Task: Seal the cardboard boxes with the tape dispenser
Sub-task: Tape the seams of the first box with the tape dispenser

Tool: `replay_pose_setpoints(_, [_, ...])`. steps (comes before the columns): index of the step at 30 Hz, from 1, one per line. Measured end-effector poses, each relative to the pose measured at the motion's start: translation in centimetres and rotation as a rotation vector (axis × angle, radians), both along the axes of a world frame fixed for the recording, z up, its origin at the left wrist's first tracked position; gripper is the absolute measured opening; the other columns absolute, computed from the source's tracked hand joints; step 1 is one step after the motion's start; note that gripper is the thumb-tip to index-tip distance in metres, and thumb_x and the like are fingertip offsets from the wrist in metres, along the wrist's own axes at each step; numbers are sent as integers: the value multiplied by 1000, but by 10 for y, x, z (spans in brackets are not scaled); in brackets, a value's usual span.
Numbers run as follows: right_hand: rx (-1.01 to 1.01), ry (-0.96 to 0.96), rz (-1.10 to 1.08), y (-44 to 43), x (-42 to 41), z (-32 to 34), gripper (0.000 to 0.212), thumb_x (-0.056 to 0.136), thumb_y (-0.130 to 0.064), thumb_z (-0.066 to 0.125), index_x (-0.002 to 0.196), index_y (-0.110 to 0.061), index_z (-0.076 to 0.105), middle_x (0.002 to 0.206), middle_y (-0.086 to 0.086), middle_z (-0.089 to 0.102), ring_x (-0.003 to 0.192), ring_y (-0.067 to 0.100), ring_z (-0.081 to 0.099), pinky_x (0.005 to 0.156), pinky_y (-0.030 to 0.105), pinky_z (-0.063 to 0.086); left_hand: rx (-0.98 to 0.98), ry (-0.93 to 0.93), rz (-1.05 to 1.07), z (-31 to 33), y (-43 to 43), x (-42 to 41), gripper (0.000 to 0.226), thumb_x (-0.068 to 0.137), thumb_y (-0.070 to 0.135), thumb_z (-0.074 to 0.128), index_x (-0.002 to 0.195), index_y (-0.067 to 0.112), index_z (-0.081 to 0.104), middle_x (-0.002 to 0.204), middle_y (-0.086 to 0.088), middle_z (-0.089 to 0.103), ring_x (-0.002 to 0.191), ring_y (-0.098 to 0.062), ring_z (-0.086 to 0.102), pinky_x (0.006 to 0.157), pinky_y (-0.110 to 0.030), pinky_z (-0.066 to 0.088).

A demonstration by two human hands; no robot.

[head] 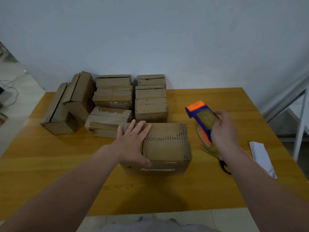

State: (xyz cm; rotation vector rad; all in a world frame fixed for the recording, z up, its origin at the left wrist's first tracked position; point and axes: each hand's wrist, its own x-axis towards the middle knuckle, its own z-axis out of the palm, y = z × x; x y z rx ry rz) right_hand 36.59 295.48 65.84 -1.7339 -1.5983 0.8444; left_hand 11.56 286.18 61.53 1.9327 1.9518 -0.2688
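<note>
Right hand: fingers curled round the body of the tape dispenser, clamping it. The dispenser is held just right of the front box and apart from it, with its orange end pointing away from the person. Likely handling: rigid, light plastic, a one-hand tool; best gripped on the body, well away from the cutter edge.

Left hand: fingers straight and spread, palm pressed flat on the left part of the box top, thumb over the near edge. The cardboard looks worn and frayed, probably light and somewhat soft; the flaps may spring up, so flat pressure beside the seam suits it better than a pinch.

Counts: one dispenser; one box under the hand; one pair of scissors on the table below the right wrist; one white packet further right. The stacked boxes behind include two leaning at the left; the rest merge, so no exact total can be given.
</note>
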Motion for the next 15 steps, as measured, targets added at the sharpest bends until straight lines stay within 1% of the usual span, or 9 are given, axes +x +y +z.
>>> replay_pose_setpoints(2, [74,134,46,-1,-9,21,18,99,-25,46,117,-26,51,98,-1,60,71,5,52,49,19,38,1,0,-1,0,0,-1,135,60,77,66,149,28,-23,156,8,-27,143,-23,-28,113,-63,-9])
replay_pose_setpoints(3, [71,174,96,-2,-15,30,22,95,-34,56,116,-29,50,96,-9,58,73,-1,50,50,15,38,1,-5,4,0,1,-1,136,60,78,66,149,26,-22,157,8,-27,143,-22,-27,113,-62,-9])
replay_pose_setpoints(5, [48,166,232,-5,-27,41,50,78,-43,76,116,-34,45,96,-19,51,80,-5,49,60,14,39,-2,-23,14,1,1,-2,136,60,77,67,150,24,-22,157,9,-26,143,-20,-27,114,-61,-9])
replay_pose_setpoints(7, [14,158,370,-6,-38,43,72,64,-36,87,122,-32,45,104,-17,53,90,1,54,72,21,47,-3,-36,13,2,0,-3,137,61,75,68,150,22,-21,157,8,-25,143,-19,-26,114,-60,-9])
replay_pose_setpoints(8, [-16,162,441,-6,-43,42,77,62,-30,89,126,-32,45,108,-13,55,93,6,56,76,25,51,-3,-41,12,2,0,-4,137,61,75,68,150,21,-21,157,8,-25,143,-19,-26,114,-60,-10])
replay_pose_setpoints(9, [-52,170,505,-7,-48,42,77,64,-24,88,127,-33,46,110,-11,56,94,8,58,76,27,54,-5,-46,10,3,0,-4,137,61,75,69,150,21,-21,158,7,-24,143,-19,-26,115,-60,-10])
replay_pose_setpoints(11, [-89,127,625,-8,-55,36,73,68,-15,84,128,-35,48,111,-9,57,92,7,60,70,23,54,-11,-54,3,6,-1,-5,136,62,73,70,150,21,-20,158,7,-22,144,-19,-24,115,-60,-9])
replay_pose_setpoints(13, [-65,-24,733,-10,-60,31,74,70,-15,81,133,-34,47,115,-7,55,95,8,58,69,18,51,-7,-74,-9,7,-2,-5,134,62,71,71,151,23,-17,160,6,-16,146,-21,-19,114,-61,-9])
replay_pose_setpoints(15, [-23,-128,789,-11,-62,25,75,71,-16,80,136,-33,46,118,-4,54,102,14,56,75,22,50,26,-120,-19,6,-2,-7,129,61,70,72,151,30,-11,160,6,-4,147,-21,-11,113,-64,-8])
